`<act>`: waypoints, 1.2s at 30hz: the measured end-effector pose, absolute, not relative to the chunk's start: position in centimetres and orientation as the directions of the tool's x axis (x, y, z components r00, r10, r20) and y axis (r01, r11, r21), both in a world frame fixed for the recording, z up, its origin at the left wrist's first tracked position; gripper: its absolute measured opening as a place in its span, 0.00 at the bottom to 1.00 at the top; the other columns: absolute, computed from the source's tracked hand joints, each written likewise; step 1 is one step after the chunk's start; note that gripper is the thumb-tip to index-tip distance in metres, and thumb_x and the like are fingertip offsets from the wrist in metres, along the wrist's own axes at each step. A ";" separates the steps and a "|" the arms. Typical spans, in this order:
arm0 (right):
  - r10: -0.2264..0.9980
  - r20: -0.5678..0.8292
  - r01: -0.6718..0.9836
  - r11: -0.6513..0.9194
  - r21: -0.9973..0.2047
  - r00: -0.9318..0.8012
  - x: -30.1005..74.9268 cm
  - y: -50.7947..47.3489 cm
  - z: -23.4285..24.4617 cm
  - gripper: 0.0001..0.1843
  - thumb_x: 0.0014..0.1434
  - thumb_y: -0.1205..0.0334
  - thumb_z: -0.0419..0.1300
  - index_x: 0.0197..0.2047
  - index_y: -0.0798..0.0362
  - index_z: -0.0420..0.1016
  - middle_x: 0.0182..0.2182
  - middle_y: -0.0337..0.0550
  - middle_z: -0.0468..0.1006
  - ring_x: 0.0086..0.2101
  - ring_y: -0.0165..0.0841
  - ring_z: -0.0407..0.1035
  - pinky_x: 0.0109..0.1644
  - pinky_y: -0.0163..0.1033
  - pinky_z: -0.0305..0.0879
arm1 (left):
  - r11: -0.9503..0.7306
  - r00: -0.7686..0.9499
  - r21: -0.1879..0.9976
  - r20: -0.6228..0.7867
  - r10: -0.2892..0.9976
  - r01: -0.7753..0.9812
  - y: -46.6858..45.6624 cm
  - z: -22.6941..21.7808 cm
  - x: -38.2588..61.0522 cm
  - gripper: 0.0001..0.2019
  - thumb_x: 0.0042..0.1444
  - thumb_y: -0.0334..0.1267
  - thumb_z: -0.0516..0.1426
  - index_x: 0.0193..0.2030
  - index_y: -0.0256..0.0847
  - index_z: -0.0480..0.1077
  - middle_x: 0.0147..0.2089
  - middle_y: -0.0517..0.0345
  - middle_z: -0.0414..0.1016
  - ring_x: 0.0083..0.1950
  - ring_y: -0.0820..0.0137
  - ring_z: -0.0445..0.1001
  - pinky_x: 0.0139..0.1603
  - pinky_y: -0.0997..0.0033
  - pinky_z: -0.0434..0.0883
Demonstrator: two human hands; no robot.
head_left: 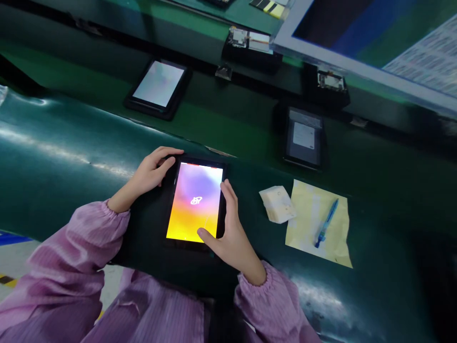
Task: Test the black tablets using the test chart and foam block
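A black tablet (194,202) lies on the dark green work surface (64,152), its screen lit purple to yellow with a white logo. My left hand (152,171) grips its upper left corner, fingers curled over the top edge. My right hand (228,233) holds the right edge, thumb resting on the lower part of the screen and fingers along the side. Both arms wear pink striped sleeves.
To the right lie a folded white cloth (277,204) and a yellow paper sheet (319,221) with a blue pen (325,223) on it. Beyond, on the green belt, sit another lit tablet (158,85), a tablet lying back-up (304,138) and black fixtures (250,47).
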State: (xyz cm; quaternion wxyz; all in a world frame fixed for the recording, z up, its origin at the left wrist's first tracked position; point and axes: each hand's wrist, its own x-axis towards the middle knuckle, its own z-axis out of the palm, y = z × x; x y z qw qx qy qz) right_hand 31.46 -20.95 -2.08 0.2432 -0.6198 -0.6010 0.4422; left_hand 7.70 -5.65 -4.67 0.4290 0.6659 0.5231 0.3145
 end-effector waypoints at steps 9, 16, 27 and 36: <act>0.958 -0.258 0.527 -0.157 -0.835 -0.124 31.0 -20.8 -2.1 0.57 0.60 0.45 0.68 0.78 0.31 0.34 0.81 0.42 0.30 0.78 0.56 0.38 0.70 0.67 0.68 | -0.114 0.274 0.897 -0.009 0.962 0.428 -5.6 -5.2 7.4 0.16 0.70 0.43 0.55 0.58 0.47 0.79 0.60 0.51 0.76 0.22 0.84 0.67 0.17 0.83 0.66; 0.960 -0.252 0.494 -0.162 -0.854 -0.120 30.6 -21.2 -2.6 0.65 0.53 0.51 0.75 0.79 0.30 0.32 0.81 0.41 0.26 0.79 0.53 0.36 0.72 0.62 0.68 | -0.111 0.262 0.896 -0.006 0.965 0.430 -5.6 -5.0 7.6 0.16 0.69 0.41 0.56 0.57 0.47 0.80 0.58 0.52 0.76 0.23 0.83 0.68 0.16 0.83 0.65; 0.963 -0.249 0.503 -0.165 -0.849 -0.105 30.3 -21.1 -2.6 0.65 0.53 0.50 0.75 0.79 0.34 0.35 0.81 0.43 0.26 0.79 0.53 0.35 0.73 0.62 0.65 | -0.108 0.256 0.892 -0.009 0.967 0.440 -5.6 -4.9 7.6 0.16 0.69 0.41 0.56 0.57 0.47 0.80 0.58 0.52 0.76 0.23 0.82 0.67 0.16 0.82 0.66; 0.966 -0.234 0.532 -0.144 -0.834 -0.106 30.1 -21.1 -3.0 0.67 0.51 0.52 0.76 0.79 0.34 0.34 0.81 0.44 0.25 0.79 0.54 0.34 0.73 0.65 0.64 | -0.106 0.257 0.891 -0.013 0.966 0.441 -5.6 -4.9 7.5 0.15 0.68 0.43 0.56 0.57 0.49 0.80 0.57 0.52 0.76 0.25 0.81 0.69 0.16 0.82 0.67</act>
